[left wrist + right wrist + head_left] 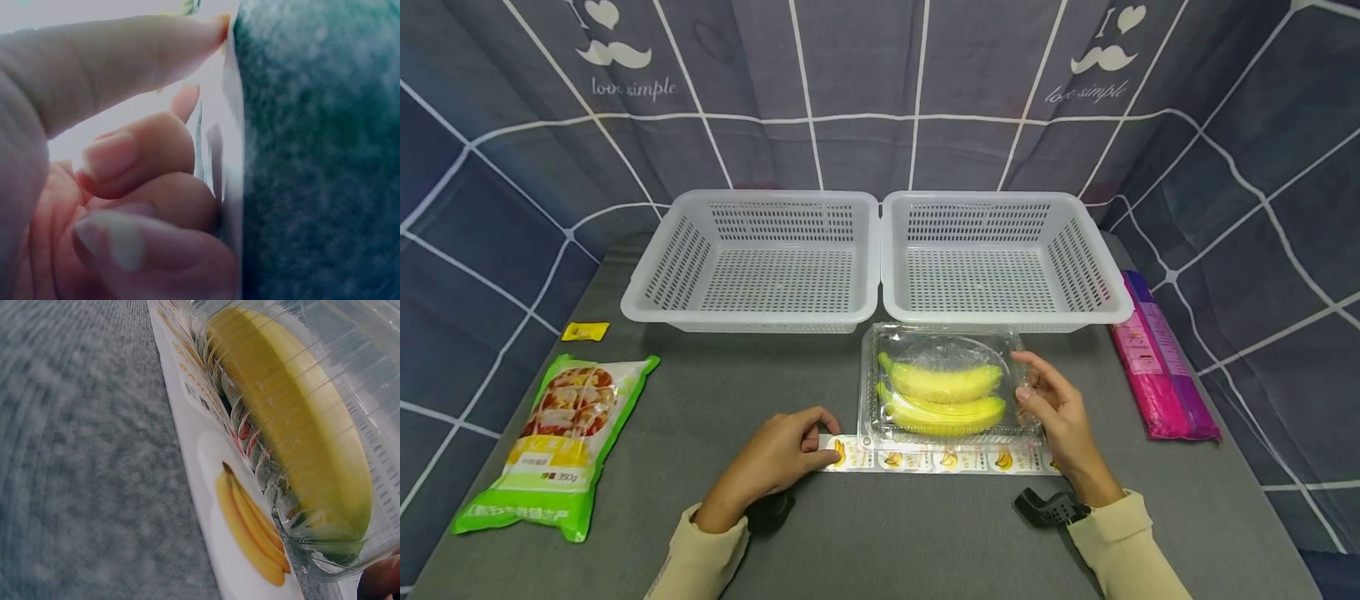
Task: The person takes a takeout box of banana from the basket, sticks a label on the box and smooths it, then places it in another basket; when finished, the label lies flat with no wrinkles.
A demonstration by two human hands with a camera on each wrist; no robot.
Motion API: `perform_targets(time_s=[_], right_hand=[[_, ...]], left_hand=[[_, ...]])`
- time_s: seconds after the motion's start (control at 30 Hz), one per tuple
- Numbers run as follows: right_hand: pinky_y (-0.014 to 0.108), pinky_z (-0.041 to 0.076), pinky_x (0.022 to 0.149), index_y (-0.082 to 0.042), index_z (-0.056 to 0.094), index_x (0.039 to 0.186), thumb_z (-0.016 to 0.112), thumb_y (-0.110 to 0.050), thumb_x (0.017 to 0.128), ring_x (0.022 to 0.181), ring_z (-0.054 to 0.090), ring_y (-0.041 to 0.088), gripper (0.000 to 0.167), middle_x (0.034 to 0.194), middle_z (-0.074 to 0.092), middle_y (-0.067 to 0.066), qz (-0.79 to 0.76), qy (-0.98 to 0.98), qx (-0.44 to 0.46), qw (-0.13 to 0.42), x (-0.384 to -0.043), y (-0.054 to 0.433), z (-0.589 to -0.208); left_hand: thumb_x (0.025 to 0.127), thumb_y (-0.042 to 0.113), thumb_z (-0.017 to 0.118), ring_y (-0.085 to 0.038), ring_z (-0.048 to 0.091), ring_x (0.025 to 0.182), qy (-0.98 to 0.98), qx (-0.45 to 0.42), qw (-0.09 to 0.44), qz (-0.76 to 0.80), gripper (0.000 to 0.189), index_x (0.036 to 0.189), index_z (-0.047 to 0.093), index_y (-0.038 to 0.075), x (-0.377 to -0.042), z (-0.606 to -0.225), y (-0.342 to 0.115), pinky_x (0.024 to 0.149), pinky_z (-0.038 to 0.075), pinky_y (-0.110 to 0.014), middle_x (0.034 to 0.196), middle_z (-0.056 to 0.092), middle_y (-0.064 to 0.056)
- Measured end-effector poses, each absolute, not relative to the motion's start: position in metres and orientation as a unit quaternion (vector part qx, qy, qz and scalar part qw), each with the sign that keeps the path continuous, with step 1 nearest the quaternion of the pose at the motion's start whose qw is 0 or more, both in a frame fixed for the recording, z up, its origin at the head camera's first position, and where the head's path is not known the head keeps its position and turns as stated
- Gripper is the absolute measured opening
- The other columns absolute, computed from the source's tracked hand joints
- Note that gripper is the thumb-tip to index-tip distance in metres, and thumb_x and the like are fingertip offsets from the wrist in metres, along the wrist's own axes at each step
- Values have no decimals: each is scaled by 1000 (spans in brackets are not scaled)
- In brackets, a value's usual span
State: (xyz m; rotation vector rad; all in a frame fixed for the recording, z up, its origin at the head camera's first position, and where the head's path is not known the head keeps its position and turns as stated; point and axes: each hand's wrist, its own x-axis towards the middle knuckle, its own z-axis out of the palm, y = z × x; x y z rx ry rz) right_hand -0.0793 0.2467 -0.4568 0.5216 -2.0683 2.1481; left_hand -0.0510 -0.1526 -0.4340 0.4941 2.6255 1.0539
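Note:
A clear plastic clamshell box point(940, 342) with two yellow bananas point(946, 384) inside lies in front of the right basket. Along its near side runs a white strip of banana stickers point(951, 462), partly under the box. My left hand point(782, 450) pinches the strip's left end, the thumb at its edge and the other fingers curled; the left wrist view shows this close up. With thumb and fingers, my right hand point(1060, 417) holds the box's right side. In the right wrist view, one banana point(294, 425) shows through the plastic beside the printed strip point(206, 487).
Two white perforated baskets point(752, 317) point(1007, 318) stand side by side at the back. On the left lie a green food bag point(557, 442) and a small yellow packet point(584, 332). A pink and purple package point(1161, 367) lies at right. Grid-patterned curtains point(865, 83) enclose the grey table.

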Motion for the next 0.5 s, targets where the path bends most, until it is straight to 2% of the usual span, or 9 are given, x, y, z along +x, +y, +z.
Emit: perform_targets(time_s=[0.5], right_hand=[[27, 49, 58, 8, 47, 145, 52, 7, 99, 68, 49, 17, 46, 95, 37, 13, 701, -691, 168, 55, -78, 247, -456]], left_hand=[[90, 23, 80, -3, 38, 51, 903, 160, 142, 372, 17, 100, 67, 19, -52, -435, -153, 53, 38, -24, 64, 46, 11]])
